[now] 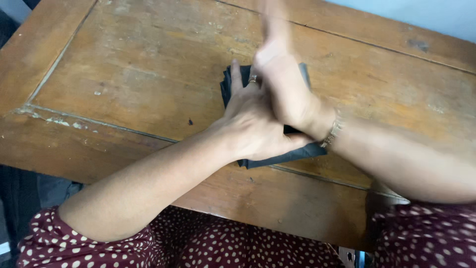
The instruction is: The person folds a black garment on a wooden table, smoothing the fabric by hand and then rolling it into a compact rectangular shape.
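A folded dark cloth lies on the wooden table, mostly hidden under both hands. My left hand rests flat on the cloth, fingers spread, a ring on one finger. My right hand crosses over the left, open and blurred, fingers pointing away from me above the cloth's far edge. A bracelet sits on my right wrist.
The worn brown table has a raised frame along its near edge and scratched patches at the left. A pale wall runs behind the table's far edge. My lap in dotted maroon fabric is below the table.
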